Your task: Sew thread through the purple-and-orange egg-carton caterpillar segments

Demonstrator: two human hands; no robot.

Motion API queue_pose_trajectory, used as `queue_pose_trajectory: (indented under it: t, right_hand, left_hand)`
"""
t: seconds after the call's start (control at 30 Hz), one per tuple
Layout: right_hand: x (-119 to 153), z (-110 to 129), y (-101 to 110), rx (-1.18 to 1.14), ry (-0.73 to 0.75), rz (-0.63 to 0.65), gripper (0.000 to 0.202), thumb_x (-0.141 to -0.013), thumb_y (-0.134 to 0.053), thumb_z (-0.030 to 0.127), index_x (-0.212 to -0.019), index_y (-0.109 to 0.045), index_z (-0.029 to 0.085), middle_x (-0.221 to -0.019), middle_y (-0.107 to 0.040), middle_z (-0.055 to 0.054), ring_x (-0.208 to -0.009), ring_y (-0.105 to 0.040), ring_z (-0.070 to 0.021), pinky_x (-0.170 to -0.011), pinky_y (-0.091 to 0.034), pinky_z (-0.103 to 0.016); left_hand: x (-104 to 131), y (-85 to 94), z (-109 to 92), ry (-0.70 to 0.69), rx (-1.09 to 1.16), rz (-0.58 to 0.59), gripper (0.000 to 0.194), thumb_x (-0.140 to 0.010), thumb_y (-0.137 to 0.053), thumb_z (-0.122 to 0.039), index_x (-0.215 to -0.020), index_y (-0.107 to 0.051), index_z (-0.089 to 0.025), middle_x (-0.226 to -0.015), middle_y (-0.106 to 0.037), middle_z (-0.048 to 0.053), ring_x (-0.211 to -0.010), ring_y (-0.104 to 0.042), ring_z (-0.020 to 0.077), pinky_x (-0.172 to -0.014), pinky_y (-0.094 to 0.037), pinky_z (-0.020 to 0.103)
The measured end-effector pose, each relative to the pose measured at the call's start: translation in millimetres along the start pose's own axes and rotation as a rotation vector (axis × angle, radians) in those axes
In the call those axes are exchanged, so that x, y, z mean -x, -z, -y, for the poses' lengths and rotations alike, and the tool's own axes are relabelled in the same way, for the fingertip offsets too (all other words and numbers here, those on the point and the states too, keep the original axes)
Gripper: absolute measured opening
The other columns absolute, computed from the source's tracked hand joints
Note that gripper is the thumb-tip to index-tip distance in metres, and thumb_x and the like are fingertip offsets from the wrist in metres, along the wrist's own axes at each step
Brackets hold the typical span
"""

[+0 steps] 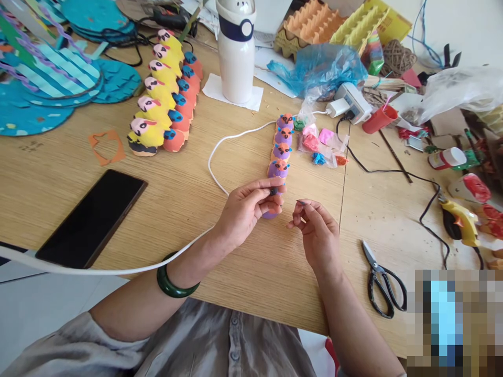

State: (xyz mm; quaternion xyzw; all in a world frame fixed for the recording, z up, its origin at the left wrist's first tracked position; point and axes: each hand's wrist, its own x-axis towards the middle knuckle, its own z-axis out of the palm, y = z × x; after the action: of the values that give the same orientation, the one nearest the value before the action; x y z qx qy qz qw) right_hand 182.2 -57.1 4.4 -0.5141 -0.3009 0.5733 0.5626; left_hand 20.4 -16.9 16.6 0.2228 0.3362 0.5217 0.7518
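Observation:
My left hand (247,209) pinches a small lump of black modelling clay (274,191) between thumb and finger. It hovers over the near end of a row of purple egg-carton cups (280,152) with orange clay faces, blue ears and dark markings, partly hiding the nearest cups. To its right, my right hand (319,230) is closed in a pinch on a tiny dark bit of clay (301,202). The two hands are apart. Several bits of coloured clay in clear wrap (314,139) lie right of the row.
A phone (92,217) and yellow and orange egg-carton figures (157,94) are at left. A white bottle (236,52) stands at the back. Scissors (381,280) and a yellow glue gun (459,220) lie right. A white cable (212,157) runs across the table under my left forearm.

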Motion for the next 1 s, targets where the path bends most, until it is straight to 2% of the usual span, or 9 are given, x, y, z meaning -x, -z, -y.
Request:
queue_pose_trajectory:
  t: [0.13,0.2,0.33,0.4,0.5,0.67,0.73,0.87,1.0]
  right_hand:
    - [-0.7,0.8,0.2,-0.022,-0.017,-0.005,0.015,-0.082,-0.074,0.037,-0.086,-0.077,0.023,-0.081,-0.064,0.000,-0.065,-0.055,-0.0101,-0.059,-0.056,-0.025]
    - [-1.0,0.8,0.5,-0.032,-0.023,0.007,0.015,-0.083,-0.074,0.037,-0.086,-0.076,0.023,-0.080,-0.064,0.000,-0.065,-0.055,-0.0102,-0.058,-0.056,-0.024]
    - [-2.0,0.5,1.5,-0.067,-0.042,0.018,0.017,-0.084,-0.073,0.040,-0.085,-0.075,0.023,-0.078,-0.063,0.001,-0.063,-0.053,-0.0098,-0.056,-0.055,-0.023]
    - [-2.4,0.4,1.7,-0.101,-0.063,0.010,0.019,-0.083,-0.075,0.041,-0.083,-0.075,0.022,-0.076,-0.063,0.002,-0.061,-0.052,-0.0093,-0.055,-0.054,-0.022]
    - [-2.1,0.6,1.4,-0.126,-0.091,0.027,0.021,-0.080,-0.078,0.042,-0.080,-0.073,0.022,-0.073,-0.062,0.002,-0.060,-0.051,-0.0092,-0.052,-0.052,-0.021]
    - [-1.1,2.5,0.4,-0.137,-0.144,0.074,0.023,-0.078,-0.080,0.043,-0.079,-0.073,0.021,-0.071,-0.061,0.002,-0.059,-0.050,-0.0090,-0.052,-0.053,-0.021]
    - [-1.4,3.7,0.4,-0.167,-0.189,0.100,0.025,-0.076,-0.082,0.045,-0.077,-0.072,0.021,-0.070,-0.060,0.002,-0.059,-0.049,-0.0089,-0.052,-0.053,-0.021]
    - [-1.6,5.3,0.6,-0.204,-0.278,0.153,0.026,-0.073,-0.083,0.045,-0.078,-0.071,0.023,-0.068,-0.058,0.003,-0.057,-0.046,-0.0097,-0.048,-0.051,-0.020]
    - [0.1,5.8,-0.2,-0.219,-0.329,0.212,0.025,-0.075,-0.082,0.044,-0.078,-0.069,0.023,-0.064,-0.055,0.004,-0.054,-0.044,-0.0091,-0.045,-0.049,-0.020]
  left_hand:
    - [1.0,0.8,-0.1,0.006,-0.002,-0.002,0.023,-0.080,-0.065,-0.018,-0.096,-0.081,-0.011,-0.094,-0.079,0.009,-0.073,-0.071,0.0129,-0.071,-0.060,0.026]
    - [1.5,0.4,0.2,-0.001,-0.007,-0.010,0.022,-0.080,-0.072,-0.023,-0.098,-0.081,-0.013,-0.099,-0.080,0.009,-0.078,-0.074,0.0143,-0.074,-0.061,0.027]
    - [1.1,1.2,2.8,-0.039,-0.024,-0.034,0.025,-0.073,-0.086,-0.026,-0.096,-0.082,-0.017,-0.095,-0.080,0.006,-0.080,-0.074,0.0143,-0.078,-0.062,0.028]
    - [0.8,2.2,4.2,-0.053,-0.059,-0.038,0.023,-0.074,-0.087,-0.027,-0.094,-0.082,-0.017,-0.085,-0.078,0.003,-0.072,-0.071,0.0109,-0.070,-0.060,0.024]
    - [1.2,2.6,5.4,-0.048,-0.118,0.017,0.015,-0.081,-0.082,-0.026,-0.093,-0.082,-0.017,-0.064,-0.066,-0.002,-0.057,-0.057,0.0057,-0.054,-0.048,0.017]
    - [5.7,0.7,7.8,0.030,-0.149,0.131,0.015,-0.083,-0.074,-0.024,-0.094,-0.081,-0.016,-0.071,-0.063,0.000,-0.059,-0.053,0.0068,-0.051,-0.041,0.018]
    - [8.5,1.0,9.9,-0.054,-0.290,0.135,0.017,-0.087,-0.074,-0.027,-0.100,-0.082,-0.019,-0.076,-0.065,0.001,-0.060,-0.052,0.0066,-0.052,-0.042,0.019]
    - [12.2,3.6,14.8,-0.418,-0.619,0.178,0.020,-0.091,-0.075,-0.026,-0.109,-0.083,-0.023,-0.099,-0.073,0.006,-0.086,-0.067,0.0133,-0.072,-0.056,0.022]
    - [11.0,6.4,18.1,-0.611,-0.724,0.235,0.024,-0.093,-0.073,-0.023,-0.115,-0.081,-0.026,-0.101,-0.075,0.005,-0.093,-0.071,0.0147,-0.079,-0.060,0.023]
